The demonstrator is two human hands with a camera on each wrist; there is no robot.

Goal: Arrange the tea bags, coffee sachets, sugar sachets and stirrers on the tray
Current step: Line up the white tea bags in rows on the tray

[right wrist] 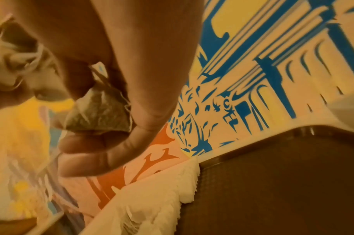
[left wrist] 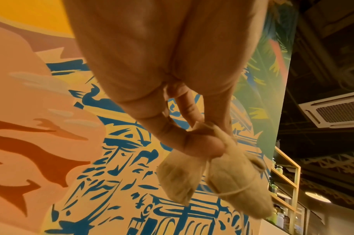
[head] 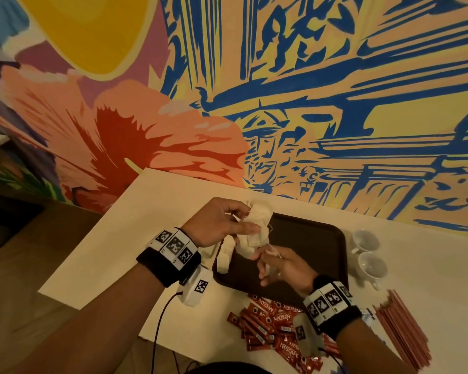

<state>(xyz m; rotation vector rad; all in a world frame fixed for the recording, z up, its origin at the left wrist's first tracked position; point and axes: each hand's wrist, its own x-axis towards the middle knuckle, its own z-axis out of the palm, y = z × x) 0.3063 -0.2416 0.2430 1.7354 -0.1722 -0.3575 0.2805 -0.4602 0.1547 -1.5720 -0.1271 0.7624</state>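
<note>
Above the left part of the dark brown tray (head: 316, 238), my left hand (head: 242, 221) pinches a hanging bunch of pale tea bags (head: 257, 228) with strings. The left wrist view shows thumb and fingers closed on the tops of these tea bags (left wrist: 218, 176). Just below, my right hand (head: 266, 259) pinches one tea bag (right wrist: 99, 114) between thumb and fingers. A row of tea bags (head: 224, 256) lies along the tray's left edge, and the right wrist view shows this row (right wrist: 162, 192) too. Red coffee sachets (head: 276, 325) are heaped on the table in front of the tray. Pink stirrers (head: 401, 329) lie at the right.
Two white cups (head: 368, 252) lie on their sides right of the tray. The cream table (head: 152, 225) stands against a painted wall. Its left and near edges drop to a wooden floor. A wrist cable (head: 160, 319) hangs off the near edge.
</note>
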